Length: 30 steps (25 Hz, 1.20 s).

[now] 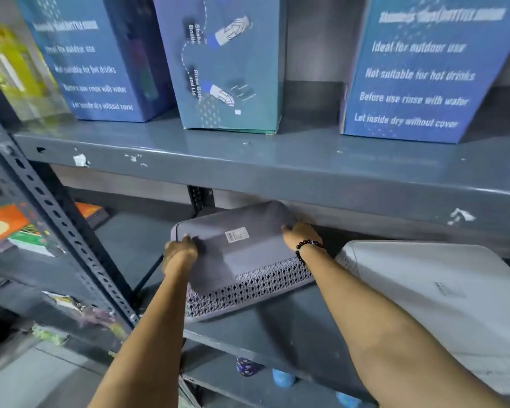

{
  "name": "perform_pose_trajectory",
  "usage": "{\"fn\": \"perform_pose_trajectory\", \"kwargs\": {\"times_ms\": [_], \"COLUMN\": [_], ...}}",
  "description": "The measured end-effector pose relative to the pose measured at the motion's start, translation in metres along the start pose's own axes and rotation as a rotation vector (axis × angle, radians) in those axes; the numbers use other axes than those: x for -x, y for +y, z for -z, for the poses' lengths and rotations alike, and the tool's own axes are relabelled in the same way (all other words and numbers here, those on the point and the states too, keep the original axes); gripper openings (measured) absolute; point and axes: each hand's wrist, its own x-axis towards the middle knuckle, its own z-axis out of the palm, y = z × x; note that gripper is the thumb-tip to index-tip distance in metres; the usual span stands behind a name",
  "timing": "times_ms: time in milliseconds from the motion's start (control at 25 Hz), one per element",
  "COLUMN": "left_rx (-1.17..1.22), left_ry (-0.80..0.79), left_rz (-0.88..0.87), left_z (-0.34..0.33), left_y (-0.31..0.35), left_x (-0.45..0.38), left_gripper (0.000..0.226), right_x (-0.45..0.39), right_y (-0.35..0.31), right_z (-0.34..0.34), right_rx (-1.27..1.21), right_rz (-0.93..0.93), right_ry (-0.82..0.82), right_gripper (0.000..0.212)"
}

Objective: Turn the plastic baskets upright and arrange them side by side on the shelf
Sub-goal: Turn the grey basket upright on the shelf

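Head view, looking down at a grey metal shelf unit. My left hand curls over the near left corner of a grey plastic basket, fingers wrapped down onto its edge. My right hand, with a black bead bracelet at the wrist, grips the far right corner in the same closed way. Both hands press on the basket from opposite sides.

The basket lies upside down on the lower shelf, flat base facing up with a small white label on it. Its woven, perforated wall faces me. Its long axis runs left to right and slants back toward the right. The far end sits tucked just under the front lip of the upper shelf, so there is little room above it.

Just beside it on the right lies a white basket, also base up, near the grey one. To the left of the grey basket the shelf surface is bare up to the perforated upright post. Blue cartons stand on the upper shelf.
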Motion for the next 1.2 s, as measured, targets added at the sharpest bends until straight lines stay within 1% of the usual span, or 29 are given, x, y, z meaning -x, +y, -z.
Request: {"fn": "perform_pose_trajectory", "kwargs": {"times_ms": [80, 160, 280, 360, 400, 480, 520, 560, 600, 640, 680, 720, 760, 800, 840, 880, 920, 960, 1000, 1040, 1120, 1200], "left_rx": [-0.062, -0.067, -0.018, 0.056, 0.128, 0.347, 0.465, 0.625, 0.803, 0.954, 1.044, 1.057, 1.032, 0.963, 0.874, 0.773, 0.681, 0.618, 0.597, 0.578, 0.553, 0.507], "left_ry": [0.007, 0.016, 0.0, 0.019, 0.018, -0.027, -0.09, -0.174, -0.27, -0.356, -0.406, -0.437, -0.479, -0.52, -0.571, -0.592, -0.574, -0.518, -0.483, -0.434, -0.363, -0.359], "left_rz": [0.032, 0.029, -0.053, -0.166, -0.244, -0.378, -0.421, -0.428, -0.381, -0.286, -0.185, -0.128, -0.087, -0.066, -0.038, -0.008, 0.026, 0.053, 0.059, 0.053, 0.037, 0.011], "left_z": [0.002, 0.003, 0.013, 0.027, 0.036, 0.05, 0.058, 0.063, 0.065, 0.067, 0.066, 0.065, 0.064, 0.062, 0.059, 0.054, 0.049, 0.046, 0.043, 0.042, 0.04, 0.042], "left_y": [0.001, 0.002, 0.008, 0.017, 0.019, 0.024, 0.022, 0.017, 0.01, 0.001, -0.012, -0.025, -0.038, -0.05, -0.059, -0.066, -0.07, -0.073, -0.074, -0.074, -0.075, -0.076], "left_x": [-0.002, -0.003, -0.002, 0.003, 0.007, 0.01, 0.01, 0.007, 0.007, 0.007, 0.004, 0.005, 0.004, 0.003, 0.003, 0.001, -0.002, -0.003, -0.005, -0.003, -0.001, 0.004], "left_gripper": [0.062, 0.061, 0.058, 0.05, 0.045, 0.04, 0.039, 0.034, 0.027, 0.024, 0.029, 0.037, 0.047, 0.053, 0.055, 0.055, 0.06, 0.064, 0.061, 0.053, 0.037, 0.025], "right_x": [0.004, 0.009, 0.031, 0.043, 0.053, 0.071, 0.086, 0.1, 0.114, 0.127, 0.138, 0.142, 0.143, 0.132, 0.111, 0.091, 0.082, 0.082, 0.099, 0.121, 0.148, 0.153], "right_y": [-0.006, -0.01, -0.014, -0.016, -0.018, -0.019, -0.018, -0.015, -0.011, -0.003, 0.003, 0.014, 0.027, 0.048, 0.079, 0.1, 0.108, 0.113, 0.102, 0.085, 0.057, 0.052], "right_z": [0.006, 0.011, 0.018, 0.024, 0.028, 0.037, 0.04, 0.041, 0.039, 0.033, 0.026, 0.016, 0.005, -0.01, -0.029, -0.044, -0.052, -0.055, -0.048, -0.035, -0.021, -0.017], "right_rx": [-0.117, -0.221, -0.342, -0.5, -0.595, -0.876, -1.027, -1.138, -1.24, -1.386, -1.516, -1.572, -1.567, -1.505, -1.434, -1.349, -1.238, -1.104, -0.96, -0.856, -0.774, -0.75], "right_rz": [-0.052, -0.146, -0.255, -0.264, -0.25, -0.146, -0.109, -0.085, -0.08, -0.093, -0.123, -0.178, -0.262, -0.376, -0.432, -0.455, -0.443, -0.446, -0.471, -0.498, -0.529, -0.557], "right_ry": [-0.034, -0.023, 0.083, 0.206, 0.275, 0.385, 0.421, 0.439, 0.437, 0.422, 0.421, 0.432, 0.399, 0.364, 0.301, 0.26, 0.232, 0.198, 0.192, 0.187, 0.198, 0.193], "right_gripper": [0.049, 0.048, 0.039, 0.038, 0.038, 0.043, 0.046, 0.044, 0.035, 0.022, 0.012, 0.021, 0.047, 0.076, 0.094, 0.099, 0.096, 0.09, 0.08, 0.073, 0.062, 0.057]}}
